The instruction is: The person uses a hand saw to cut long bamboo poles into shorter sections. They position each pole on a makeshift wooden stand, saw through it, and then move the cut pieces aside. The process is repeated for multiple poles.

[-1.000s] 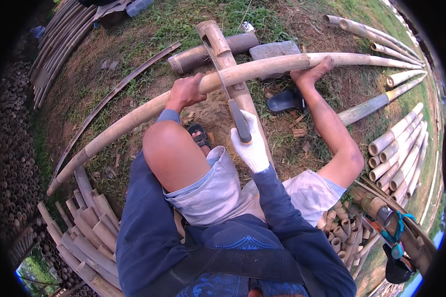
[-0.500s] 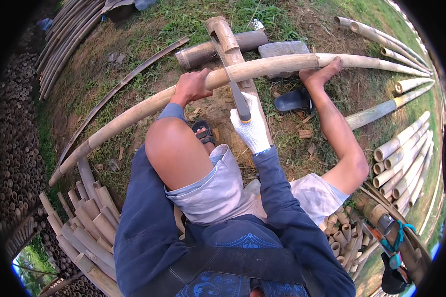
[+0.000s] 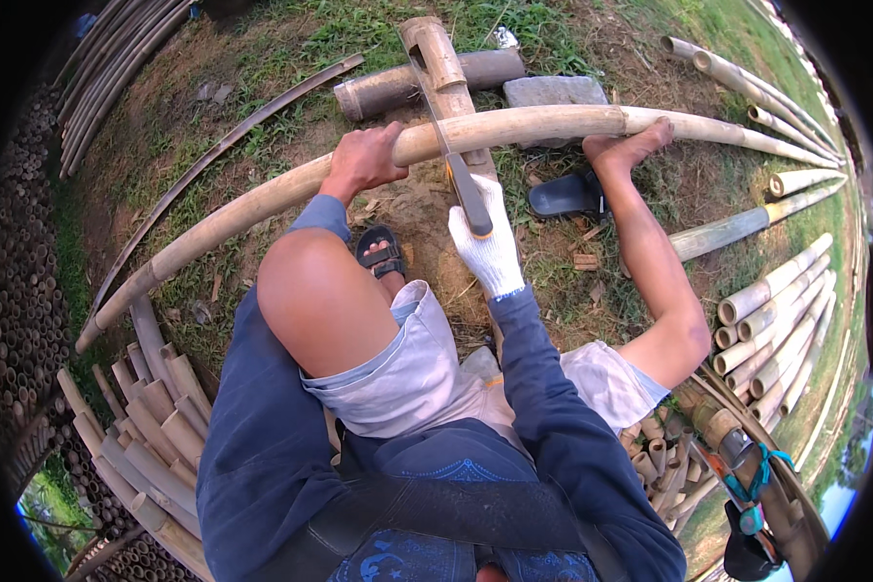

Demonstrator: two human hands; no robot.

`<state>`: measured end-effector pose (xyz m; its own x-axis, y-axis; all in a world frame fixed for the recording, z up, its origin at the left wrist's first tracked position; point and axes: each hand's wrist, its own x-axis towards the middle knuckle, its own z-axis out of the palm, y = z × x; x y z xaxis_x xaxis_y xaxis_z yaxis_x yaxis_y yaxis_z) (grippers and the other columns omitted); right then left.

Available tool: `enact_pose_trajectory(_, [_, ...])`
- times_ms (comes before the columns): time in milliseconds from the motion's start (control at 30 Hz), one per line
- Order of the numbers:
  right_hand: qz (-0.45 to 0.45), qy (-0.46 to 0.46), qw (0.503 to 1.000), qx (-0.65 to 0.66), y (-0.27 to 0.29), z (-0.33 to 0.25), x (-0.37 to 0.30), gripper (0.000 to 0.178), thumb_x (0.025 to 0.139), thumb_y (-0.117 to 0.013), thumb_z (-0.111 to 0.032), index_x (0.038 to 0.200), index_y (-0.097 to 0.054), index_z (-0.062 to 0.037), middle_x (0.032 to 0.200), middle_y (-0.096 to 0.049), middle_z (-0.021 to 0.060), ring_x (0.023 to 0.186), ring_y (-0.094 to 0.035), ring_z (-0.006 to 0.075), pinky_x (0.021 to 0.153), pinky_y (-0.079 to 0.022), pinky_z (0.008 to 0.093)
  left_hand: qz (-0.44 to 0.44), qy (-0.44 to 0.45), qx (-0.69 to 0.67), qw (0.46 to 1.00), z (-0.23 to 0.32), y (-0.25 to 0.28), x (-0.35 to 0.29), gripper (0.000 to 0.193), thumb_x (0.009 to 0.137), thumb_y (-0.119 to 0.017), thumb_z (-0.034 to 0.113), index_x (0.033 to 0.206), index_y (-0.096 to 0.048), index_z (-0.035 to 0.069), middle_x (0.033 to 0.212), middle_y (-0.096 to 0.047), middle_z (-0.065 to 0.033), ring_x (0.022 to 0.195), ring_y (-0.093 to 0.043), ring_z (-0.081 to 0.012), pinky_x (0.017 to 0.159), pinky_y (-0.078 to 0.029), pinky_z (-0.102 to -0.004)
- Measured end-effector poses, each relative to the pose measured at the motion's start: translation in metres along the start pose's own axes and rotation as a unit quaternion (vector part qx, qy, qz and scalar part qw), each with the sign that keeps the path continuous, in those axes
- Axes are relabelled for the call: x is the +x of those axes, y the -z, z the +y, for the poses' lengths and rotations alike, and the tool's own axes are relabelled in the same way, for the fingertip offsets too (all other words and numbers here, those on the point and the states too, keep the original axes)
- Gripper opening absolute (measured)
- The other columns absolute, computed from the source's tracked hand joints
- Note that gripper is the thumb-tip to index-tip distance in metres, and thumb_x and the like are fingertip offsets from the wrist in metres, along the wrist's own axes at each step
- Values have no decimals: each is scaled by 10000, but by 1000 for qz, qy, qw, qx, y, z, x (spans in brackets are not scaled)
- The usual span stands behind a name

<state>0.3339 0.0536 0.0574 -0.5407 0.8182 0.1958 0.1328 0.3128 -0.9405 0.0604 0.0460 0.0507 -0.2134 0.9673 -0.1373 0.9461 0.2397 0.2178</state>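
Clasping bamboo pole in bare left hand, saw handle in gloved right hand

Pole across the middle is pale cream-tan, kinda browner toward the left of the frame. Right hand is in a white glove with a blue edge at the cuff, and the saw handle is dark grey with yellow-orange bits. Sleeve is navy, shorts a washed-out greyish lilac with light blue lining. Shirt, bottom centre: navy with bright blue print. Slipper is black, stone up top grey. Far right, one pole's grey-green with a yellow band; teal cord lower right.
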Motion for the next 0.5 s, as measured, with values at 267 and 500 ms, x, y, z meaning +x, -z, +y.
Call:
enact_pose_trajectory(267, [-49, -110, 993, 19, 48, -53, -156, 649, 970, -715, 27, 1567, -463, 20, 1511, -560, 201, 1410, -595, 313, 1189, -476, 409, 33, 9, -4, 999, -28, -10, -21, 649, 797, -878, 408, 1285, -627, 62, 1124, -792, -224, 1051, -765, -444, 943, -614, -536])
enact_pose_trajectory(500, [-27, -101, 994, -19, 43, -41, -113, 515, 1025, -714, -89, 1494, -517, -8, 1383, -583, 161, 1328, -601, 286, 1165, -457, 386, 30, 12, -6, 999, -7, -20, -22, 644, 818, -907, 410, 1274, -616, 60, 1139, -781, -210, 1047, -764, -427, 930, -618, -524])
